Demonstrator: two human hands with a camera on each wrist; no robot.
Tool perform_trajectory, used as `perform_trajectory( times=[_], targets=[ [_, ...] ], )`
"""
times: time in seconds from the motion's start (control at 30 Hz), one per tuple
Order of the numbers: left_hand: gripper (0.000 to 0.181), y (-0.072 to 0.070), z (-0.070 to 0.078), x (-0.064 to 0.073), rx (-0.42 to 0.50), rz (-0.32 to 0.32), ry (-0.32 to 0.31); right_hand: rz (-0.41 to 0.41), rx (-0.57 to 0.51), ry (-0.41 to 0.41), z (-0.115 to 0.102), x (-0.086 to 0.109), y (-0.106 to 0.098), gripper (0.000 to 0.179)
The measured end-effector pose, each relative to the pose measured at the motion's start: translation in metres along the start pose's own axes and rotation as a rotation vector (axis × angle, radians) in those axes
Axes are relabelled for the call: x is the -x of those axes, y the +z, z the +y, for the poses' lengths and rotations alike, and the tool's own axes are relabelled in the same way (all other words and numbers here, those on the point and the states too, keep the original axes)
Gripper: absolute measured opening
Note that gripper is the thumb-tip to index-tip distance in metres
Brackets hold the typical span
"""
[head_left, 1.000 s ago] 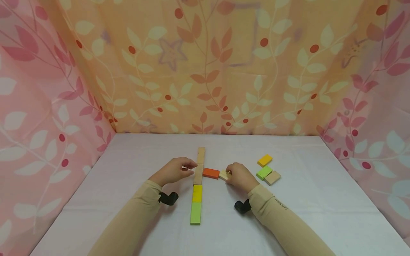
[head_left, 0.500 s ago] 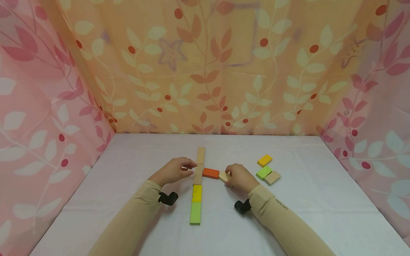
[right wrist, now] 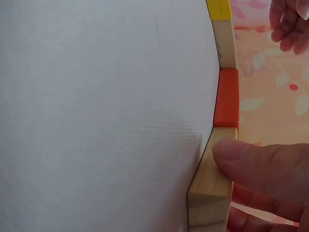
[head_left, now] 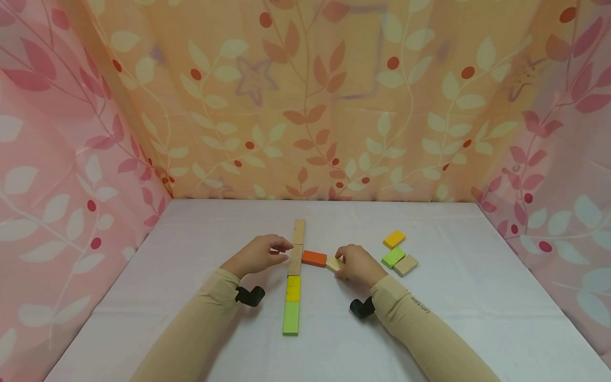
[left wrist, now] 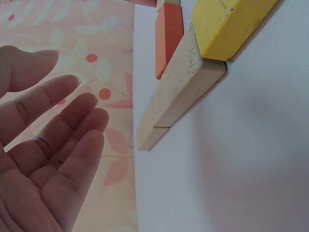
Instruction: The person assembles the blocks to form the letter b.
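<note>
The pinched block (right wrist: 210, 184) was pale wood-coloured; the adjoining block (right wrist: 227, 99) was orange-red. The tabletop (head_left: 215, 223) was white. The backdrop (head_left: 305, 106) was orange, patterned with leaves and red dots.

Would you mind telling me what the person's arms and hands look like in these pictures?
The left sleeve and right sleeve are long and beige, wrinkled near the cuffs. The right one carries small dark lettering, too small to read surely. An angular black device shows at the left wrist and another at the right. The left hand and right hand wear no gloves.
</note>
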State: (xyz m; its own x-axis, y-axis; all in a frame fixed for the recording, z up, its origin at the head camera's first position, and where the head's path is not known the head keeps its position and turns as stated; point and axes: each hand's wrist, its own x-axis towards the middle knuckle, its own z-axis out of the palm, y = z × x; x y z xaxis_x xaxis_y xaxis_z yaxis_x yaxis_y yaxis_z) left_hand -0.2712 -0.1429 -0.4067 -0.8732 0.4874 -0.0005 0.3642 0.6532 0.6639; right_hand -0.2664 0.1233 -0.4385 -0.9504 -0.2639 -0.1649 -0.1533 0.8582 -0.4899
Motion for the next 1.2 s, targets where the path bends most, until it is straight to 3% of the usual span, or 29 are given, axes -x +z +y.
perform_trajectory(
  times=[0.8, 1.2],
  targets=[
    [0.027, 0.001, 0.004, -0.001, 0.006, -0.008, -0.025, -0.021, -0.029, 0.032, 0.0, 0.002, -0.003, 0.034],
    [0.029, -0.002, 0.008, -0.005, -0.02, -0.016, -0.044, 0.042, 0.025, -0.017, 0.008, 0.009, -0.027, 0.039]
  ],
)
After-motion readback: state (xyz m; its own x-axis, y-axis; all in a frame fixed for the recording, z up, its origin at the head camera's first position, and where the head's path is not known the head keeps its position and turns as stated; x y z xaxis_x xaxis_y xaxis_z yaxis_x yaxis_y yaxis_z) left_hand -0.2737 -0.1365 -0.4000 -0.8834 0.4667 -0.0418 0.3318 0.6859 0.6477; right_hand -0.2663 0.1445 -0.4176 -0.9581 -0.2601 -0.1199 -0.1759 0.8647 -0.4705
